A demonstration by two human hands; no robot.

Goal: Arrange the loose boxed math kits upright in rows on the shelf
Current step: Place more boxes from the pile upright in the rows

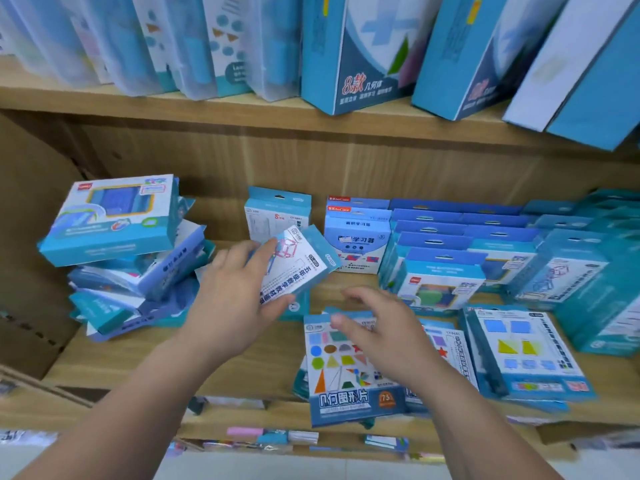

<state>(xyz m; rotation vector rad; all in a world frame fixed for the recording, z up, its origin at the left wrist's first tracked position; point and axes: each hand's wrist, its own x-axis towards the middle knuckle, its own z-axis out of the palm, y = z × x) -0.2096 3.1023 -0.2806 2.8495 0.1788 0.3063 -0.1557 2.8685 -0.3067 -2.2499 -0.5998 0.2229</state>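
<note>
On the shelf (104, 362) I see a leaning pile of kits (138, 271) at the left, with one box (114, 220) lying on top. Behind the centre two boxes stand upright side by side near the back wall, one (277, 213) left of the other (356, 244). To the right of them, rows of upright boxes (446, 268) stand one behind another. At the front, flat kits lie: the shapes kit (346, 368) in the centre, another flat kit (530, 355) right of it. The upper shelf (242, 109) above carries a row of big boxes (360, 53)
</note>
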